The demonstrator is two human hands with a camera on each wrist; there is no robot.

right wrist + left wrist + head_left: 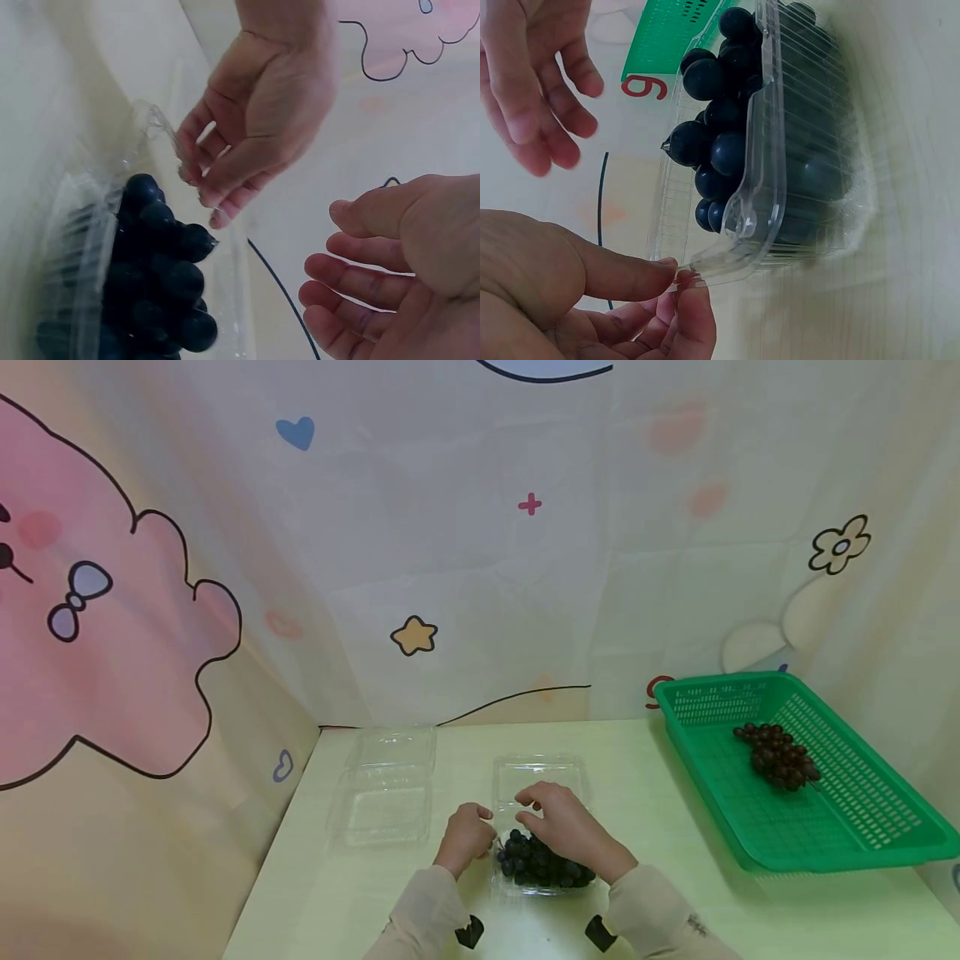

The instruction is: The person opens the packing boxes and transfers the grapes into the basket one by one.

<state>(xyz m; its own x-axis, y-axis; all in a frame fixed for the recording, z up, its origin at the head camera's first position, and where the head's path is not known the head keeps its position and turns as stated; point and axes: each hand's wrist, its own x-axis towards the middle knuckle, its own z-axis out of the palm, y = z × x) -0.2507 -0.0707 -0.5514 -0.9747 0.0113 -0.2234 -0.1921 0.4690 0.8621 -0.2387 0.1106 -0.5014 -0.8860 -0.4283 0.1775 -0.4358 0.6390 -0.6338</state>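
Dark grapes (534,862) lie in a clear plastic clamshell box (780,196), whose lid (542,770) is folded back away from the person. At the box's left side, my left hand (467,837) pinches the rim near a corner between thumb and fingertips, as the left wrist view shows. My right hand (409,262) hovers over the grapes with relaxed, slightly bent fingers and nothing in its grasp. In the right wrist view the fingers are apart from both fruit and box.
Left of the box lies another opened clear clamshell (384,802). A green plastic basket (750,835) stands on the right, holding a bunch of reddish-brown grapes (780,758). A printed curtain (480,543) hangs behind the pale table (300,893).
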